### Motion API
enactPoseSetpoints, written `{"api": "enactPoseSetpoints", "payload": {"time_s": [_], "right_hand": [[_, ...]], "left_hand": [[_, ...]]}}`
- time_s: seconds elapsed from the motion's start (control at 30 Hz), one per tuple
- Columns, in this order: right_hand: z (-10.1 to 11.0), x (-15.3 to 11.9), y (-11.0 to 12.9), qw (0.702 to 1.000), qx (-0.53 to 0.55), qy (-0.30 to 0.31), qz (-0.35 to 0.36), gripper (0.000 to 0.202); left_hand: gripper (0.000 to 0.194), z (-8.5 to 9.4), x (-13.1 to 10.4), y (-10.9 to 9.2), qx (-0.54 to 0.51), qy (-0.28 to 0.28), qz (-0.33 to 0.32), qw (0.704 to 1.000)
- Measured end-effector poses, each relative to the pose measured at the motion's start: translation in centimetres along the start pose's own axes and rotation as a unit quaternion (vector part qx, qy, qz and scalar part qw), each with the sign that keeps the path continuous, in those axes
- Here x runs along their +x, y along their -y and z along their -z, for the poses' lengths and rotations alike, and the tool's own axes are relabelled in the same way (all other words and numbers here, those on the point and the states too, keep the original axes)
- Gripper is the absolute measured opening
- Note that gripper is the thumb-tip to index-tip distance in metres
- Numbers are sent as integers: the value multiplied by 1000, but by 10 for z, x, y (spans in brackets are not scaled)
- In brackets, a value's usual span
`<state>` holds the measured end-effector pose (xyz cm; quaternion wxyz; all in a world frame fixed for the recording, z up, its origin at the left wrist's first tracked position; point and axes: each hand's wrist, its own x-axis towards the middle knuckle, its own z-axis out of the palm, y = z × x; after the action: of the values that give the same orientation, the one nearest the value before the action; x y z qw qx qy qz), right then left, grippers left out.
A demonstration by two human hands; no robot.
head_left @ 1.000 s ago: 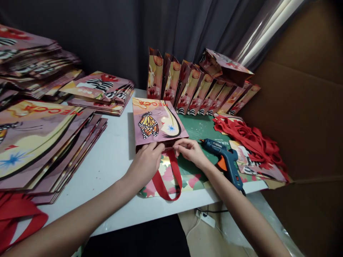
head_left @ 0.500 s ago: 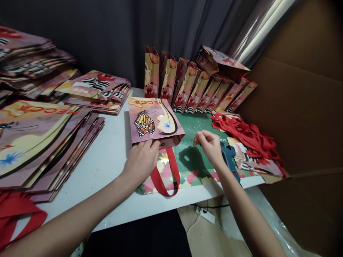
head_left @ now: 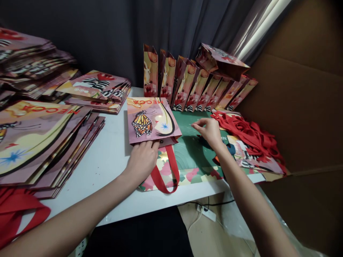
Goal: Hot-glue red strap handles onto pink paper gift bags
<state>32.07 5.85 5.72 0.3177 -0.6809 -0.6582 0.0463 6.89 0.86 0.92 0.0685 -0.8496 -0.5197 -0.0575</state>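
A paper bag [head_left: 154, 119] printed with a butterfly lies flat, its mouth towards me. My left hand [head_left: 143, 155] has its fingertips tucked into that mouth, closed at the bag's edge; the fingertips are hidden. A red ribbon handle [head_left: 174, 167] loops out of the mouth beside this hand. To the right, my right hand [head_left: 210, 132] is raised above a green mat, thumb and forefinger pinched together. Whether something tiny is between them, I cannot make out. Partly behind the right wrist lies a dark blue glue gun [head_left: 230, 148] with an orange part.
Several upright paper bags [head_left: 167, 76] line the back, with another bag [head_left: 222, 60] lying across them. Red ribbons [head_left: 248, 134] are heaped at right. Stacks of flat bags [head_left: 34, 142] fill the left. The green mat [head_left: 187, 125] covers part of the white table [head_left: 112, 142].
My right hand has moved slightly up and keeps its pinch. The glue gun beneath it has turned, and its orange part now shows. My left hand stays at the bag's mouth.
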Motion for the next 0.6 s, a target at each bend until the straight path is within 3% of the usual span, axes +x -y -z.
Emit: {"api": "enactPoseSetpoints", "payload": {"time_s": [0.13,0.27,0.33,0.43,0.6], "right_hand": [[-3,14,-2,998,-61,-14,-8,36],[-5,28,-7,998,16,52,32,21],[-4,30,-6,999,-9,42,5,20],[-1,24,0,999,-26,-13,-23,41],[-1,-9,16,999,37,-17,28,17]], "left_hand": [[35,2,0,0,-1,7,2,1000],[34,0,-1,0,-19,11,-2,1000],[33,-1,-1,0,-29,7,-8,1000],[35,-3,-1,-1,-47,-9,-26,999],[39,-5,-2,-2,-71,-10,-35,997]]}}
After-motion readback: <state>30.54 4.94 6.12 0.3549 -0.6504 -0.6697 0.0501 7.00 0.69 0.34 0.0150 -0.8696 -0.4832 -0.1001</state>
